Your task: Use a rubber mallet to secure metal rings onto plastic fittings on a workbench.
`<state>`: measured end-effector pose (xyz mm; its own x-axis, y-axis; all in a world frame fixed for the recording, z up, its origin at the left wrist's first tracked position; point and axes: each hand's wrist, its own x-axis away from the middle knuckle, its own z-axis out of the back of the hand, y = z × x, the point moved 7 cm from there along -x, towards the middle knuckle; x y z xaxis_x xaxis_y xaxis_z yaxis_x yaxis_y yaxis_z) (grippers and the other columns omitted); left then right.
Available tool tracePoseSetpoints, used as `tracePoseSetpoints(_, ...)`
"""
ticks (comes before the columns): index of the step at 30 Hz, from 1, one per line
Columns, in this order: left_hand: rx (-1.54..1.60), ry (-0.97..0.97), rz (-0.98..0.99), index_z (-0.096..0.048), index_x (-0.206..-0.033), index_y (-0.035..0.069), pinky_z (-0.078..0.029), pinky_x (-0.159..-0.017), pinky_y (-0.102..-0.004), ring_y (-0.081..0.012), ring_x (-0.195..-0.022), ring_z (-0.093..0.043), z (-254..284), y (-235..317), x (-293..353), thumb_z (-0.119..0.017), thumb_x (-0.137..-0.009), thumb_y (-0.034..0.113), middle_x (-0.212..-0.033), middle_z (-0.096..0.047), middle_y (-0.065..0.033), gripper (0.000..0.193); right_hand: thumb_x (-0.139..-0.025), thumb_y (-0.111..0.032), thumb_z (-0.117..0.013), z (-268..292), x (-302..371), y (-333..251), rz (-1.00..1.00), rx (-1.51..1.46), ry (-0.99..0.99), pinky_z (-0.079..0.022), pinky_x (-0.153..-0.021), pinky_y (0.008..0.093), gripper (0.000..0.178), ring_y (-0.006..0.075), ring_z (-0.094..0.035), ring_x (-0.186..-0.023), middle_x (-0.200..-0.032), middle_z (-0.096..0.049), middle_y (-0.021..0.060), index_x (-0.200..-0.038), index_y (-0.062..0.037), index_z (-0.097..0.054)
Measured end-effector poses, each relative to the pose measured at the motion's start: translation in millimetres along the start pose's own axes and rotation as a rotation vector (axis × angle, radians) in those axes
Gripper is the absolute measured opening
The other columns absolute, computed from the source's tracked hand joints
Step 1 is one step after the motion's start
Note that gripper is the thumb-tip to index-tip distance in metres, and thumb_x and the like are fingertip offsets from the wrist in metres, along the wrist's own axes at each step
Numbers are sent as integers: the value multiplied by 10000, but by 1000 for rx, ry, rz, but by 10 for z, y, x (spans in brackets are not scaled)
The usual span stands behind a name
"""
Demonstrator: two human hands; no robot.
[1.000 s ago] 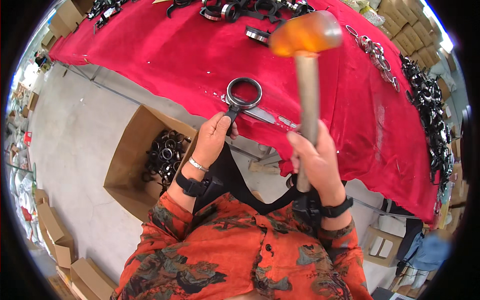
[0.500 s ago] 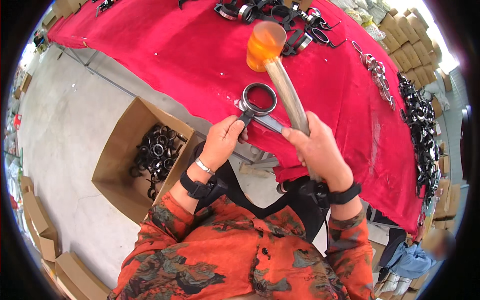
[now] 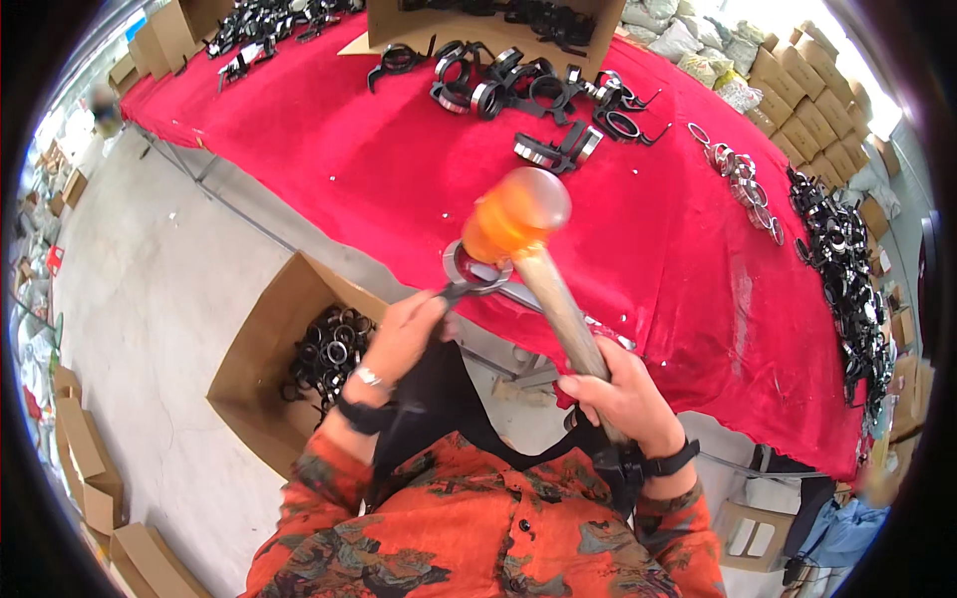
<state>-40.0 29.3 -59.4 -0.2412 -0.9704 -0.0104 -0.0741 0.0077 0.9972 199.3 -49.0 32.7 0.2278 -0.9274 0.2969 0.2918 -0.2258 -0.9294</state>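
My left hand (image 3: 407, 334) grips the short black arm of a ring clamp (image 3: 452, 267), a black and silver round band, at the near edge of the red-covered table. My right hand (image 3: 636, 404) is wrapped round the wooden handle of a mallet (image 3: 508, 217). Its amber head, blurred by motion, overlaps the ring's upper right side. Whether the head touches the ring I cannot tell. A grey metal bar (image 3: 526, 296) lies at the table edge beside the ring, partly behind the mallet handle.
An open carton (image 3: 249, 374) with several ring clamps stands at left below the table. Across the red cloth (image 3: 329, 229) lie more black clamps (image 3: 548, 95), loose silver rings (image 3: 748, 184) and a dark pile (image 3: 842, 269) at right. Another carton (image 3: 478, 28) stands at the back.
The mallet head has come down close to the ring from above. The view has tilted up, showing more of the table's far side. Both hands keep their holds.
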Motion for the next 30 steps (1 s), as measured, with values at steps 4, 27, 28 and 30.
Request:
tracePoseSetpoints(4,-412,244,11,-638,-809,-17,-485,-734,-311,-201,-795,-630,890,207,491,-512,-938,225,-788,-657,-96,302,-877,-205,-631,199,319,398,-22,-430,30,-395,-438,244,248,104,-472,-484,-652,-492,21,-998,-31,-504)
tracePoseSetpoints(27,-1704,113,-316,-619,-926,87,-509,-727,-443,-332,-859,-639,-1046,1089,-2174,-666,-789,378,-905,-638,-142,325,-870,-376,-611,300,478,1244,75,-1171,-235,-444,-511,300,547,169,-519,-566,-736,-516,85,-1188,34,-436)
tracePoseSetpoints(28,-1685,116,-251,-624,-903,86,-506,-718,-446,-330,-858,-640,-942,1163,-2095,-657,-792,399,-890,-648,-143,334,-876,-367,-602,297,468,1225,73,-1162,-212,-444,-510,302,542,172,-520,-564,-732,-514,88,-1191,40,-433)
tracePoseSetpoints(30,-1660,154,-232,-632,-874,80,-499,-705,-453,-329,-841,-643,-873,1251,-1936,-642,-789,434,-825,-661,-153,364,-882,-358,-593,287,460,1227,70,-1148,-202,-444,-509,304,537,175,-521,-562,-727,-513,91,-1194,47,-430)
